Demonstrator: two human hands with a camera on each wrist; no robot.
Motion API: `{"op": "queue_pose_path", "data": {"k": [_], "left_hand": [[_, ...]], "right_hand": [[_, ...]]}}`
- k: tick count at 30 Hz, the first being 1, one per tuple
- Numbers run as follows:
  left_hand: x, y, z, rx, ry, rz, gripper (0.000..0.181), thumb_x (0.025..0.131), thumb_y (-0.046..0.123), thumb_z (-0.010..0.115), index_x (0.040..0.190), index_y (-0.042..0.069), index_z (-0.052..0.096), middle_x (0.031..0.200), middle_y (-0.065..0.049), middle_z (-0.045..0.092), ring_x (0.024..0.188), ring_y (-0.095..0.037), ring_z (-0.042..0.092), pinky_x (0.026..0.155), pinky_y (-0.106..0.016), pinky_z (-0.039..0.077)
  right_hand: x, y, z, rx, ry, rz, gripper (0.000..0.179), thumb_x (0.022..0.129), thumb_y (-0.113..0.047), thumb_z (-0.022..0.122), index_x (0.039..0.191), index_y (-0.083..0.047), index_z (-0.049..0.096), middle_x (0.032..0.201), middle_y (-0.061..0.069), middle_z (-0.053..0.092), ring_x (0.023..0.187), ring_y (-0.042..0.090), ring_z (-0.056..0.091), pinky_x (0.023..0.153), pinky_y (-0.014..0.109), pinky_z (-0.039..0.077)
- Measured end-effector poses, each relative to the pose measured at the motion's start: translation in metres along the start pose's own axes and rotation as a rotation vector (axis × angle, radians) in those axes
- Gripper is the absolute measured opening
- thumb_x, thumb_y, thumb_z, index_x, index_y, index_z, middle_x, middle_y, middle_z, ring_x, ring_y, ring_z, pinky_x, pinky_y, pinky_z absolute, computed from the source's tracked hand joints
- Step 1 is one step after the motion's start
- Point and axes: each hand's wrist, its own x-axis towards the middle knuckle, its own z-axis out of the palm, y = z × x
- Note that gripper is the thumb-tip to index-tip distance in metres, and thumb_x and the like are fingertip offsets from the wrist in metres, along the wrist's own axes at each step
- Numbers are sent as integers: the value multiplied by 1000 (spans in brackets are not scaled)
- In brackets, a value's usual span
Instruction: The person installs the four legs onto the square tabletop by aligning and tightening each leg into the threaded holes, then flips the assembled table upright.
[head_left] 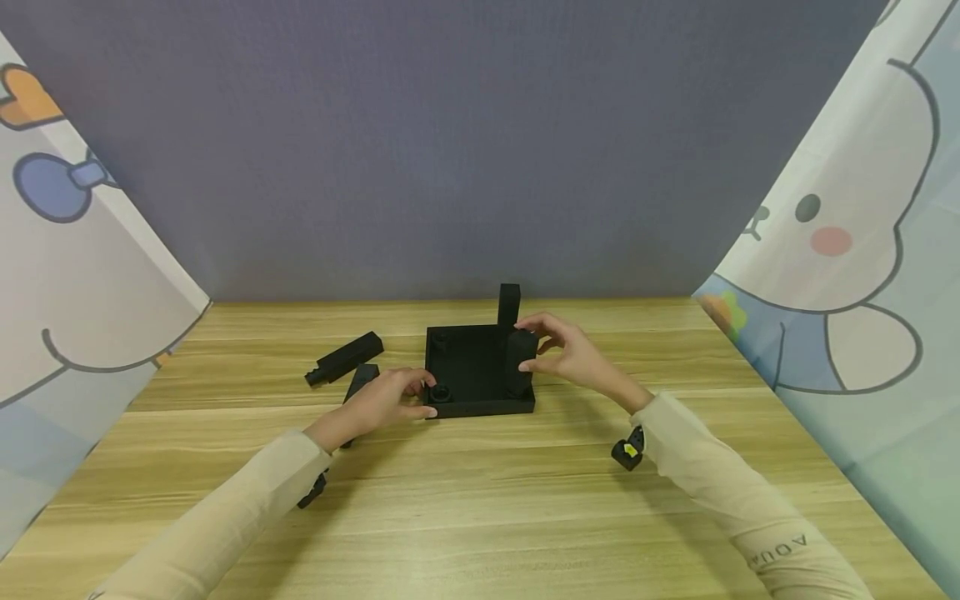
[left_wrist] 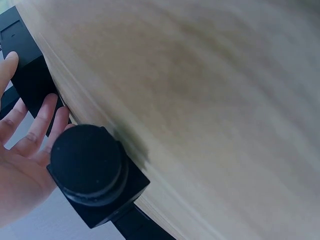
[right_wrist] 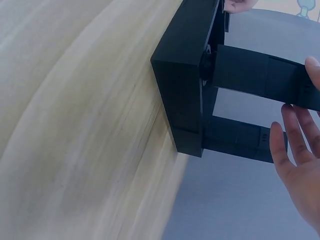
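Note:
A black square tray-like base (head_left: 476, 408) with raised rims lies on the table. One black square leg (head_left: 509, 302) stands upright at its back right corner. At the near right corner, my right hand (head_left: 566, 354) holds a second black leg (right_wrist: 245, 70) upright between thumb and fingers. A dark joint shows where that leg meets the base in the right wrist view; whether it is fully seated I cannot tell. My left hand (head_left: 382, 400) grips the near left corner of the base, thumb at the front wall. Round sockets (head_left: 441, 393) show at the left corners.
Left of the base lies a loose black leg (head_left: 348, 358) with a narrower end. Another loose leg (head_left: 363, 379) lies partly hidden under my left wrist. A grey upright panel (head_left: 450, 150) closes off the table's back, with printed cloth (head_left: 847, 217) at the sides.

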Motion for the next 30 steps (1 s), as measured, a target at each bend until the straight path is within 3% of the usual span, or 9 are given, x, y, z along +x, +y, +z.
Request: {"op": "queue_pose_path", "data": {"k": [4, 8, 14, 18, 24, 30], "left_hand": [[0, 0, 0, 0, -2, 0, 39, 79, 36, 70, 110, 15, 59, 93, 0, 63, 83, -16, 60, 69, -28, 48], [0, 0, 0, -2, -1, 2, 40, 79, 36, 70, 111, 15, 59, 93, 0, 63, 84, -16, 61, 69, -28, 48], [0, 0, 0, -6, 2, 6, 40, 79, 37, 70, 111, 15, 59, 93, 0, 63, 84, -16, 61, 69, -28, 48], [0, 0, 0, -9, 2, 6, 39, 79, 36, 70, 111, 15, 59, 93, 0, 63, 83, -16, 61, 69, -28, 48], [0, -1, 0, -12, -4, 4, 40, 79, 38, 69, 111, 15, 59, 92, 0, 63, 83, -15, 60, 68, -28, 48], [0, -1, -1, -6, -9, -4, 41, 79, 39, 69, 111, 15, 59, 91, 0, 63, 81, -15, 60, 66, -27, 47]], "right_hand": [[3, 16, -2, 14, -32, -24, 56, 74, -3, 74, 123, 2, 50, 124, 19, 52, 100, 29, 50, 81, 50, 47], [8, 29, -6, -8, -88, -60, 59, 74, -8, 75, 126, -2, 49, 123, 15, 54, 104, 26, 51, 81, 48, 49], [12, 30, -12, -9, -144, -85, 54, 75, -8, 74, 125, -5, 52, 124, 12, 54, 107, 24, 52, 80, 45, 51], [11, 28, -9, -25, -109, -67, 47, 76, -6, 73, 120, -5, 56, 121, 11, 56, 104, 22, 53, 80, 41, 51], [3, 7, -3, -7, -2, -41, 43, 73, 1, 73, 113, 2, 57, 113, 18, 58, 94, 27, 56, 78, 52, 48], [-1, -3, 0, -14, 38, 6, 43, 74, -1, 73, 114, 3, 56, 114, 17, 57, 93, 27, 55, 80, 51, 47]]}}
